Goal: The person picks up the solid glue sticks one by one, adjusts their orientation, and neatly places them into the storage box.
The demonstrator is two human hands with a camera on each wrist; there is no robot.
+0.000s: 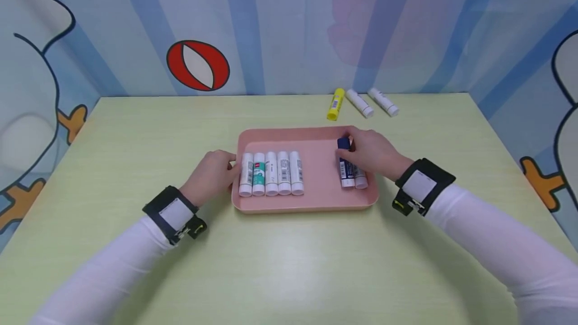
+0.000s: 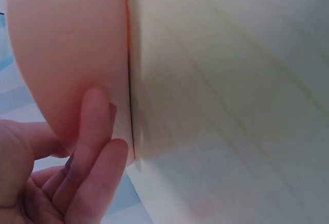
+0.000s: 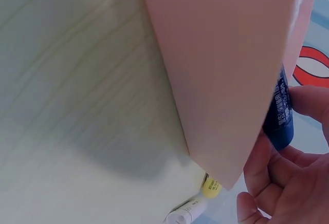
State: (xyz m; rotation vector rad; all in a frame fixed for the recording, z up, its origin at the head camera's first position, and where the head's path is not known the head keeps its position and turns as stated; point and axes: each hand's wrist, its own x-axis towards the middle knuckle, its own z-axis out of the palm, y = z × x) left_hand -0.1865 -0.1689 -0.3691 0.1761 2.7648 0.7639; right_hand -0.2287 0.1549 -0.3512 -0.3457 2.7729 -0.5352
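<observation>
Pinching a navy glue stick inside the pink tray near its right edge, the right hand partly hides a white glue stick; the left hand grips the tray's left edge, beside five lined-up glue sticks.

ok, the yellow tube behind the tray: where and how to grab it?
Probably pinch the yellow tube across its sides, on the half nearer the pink tray, coming from above. It lies lengthwise on the table, far end close to the white tube beside it and the backdrop; the gap between the tubes widens toward the tray, so both sides are freer there.
</observation>
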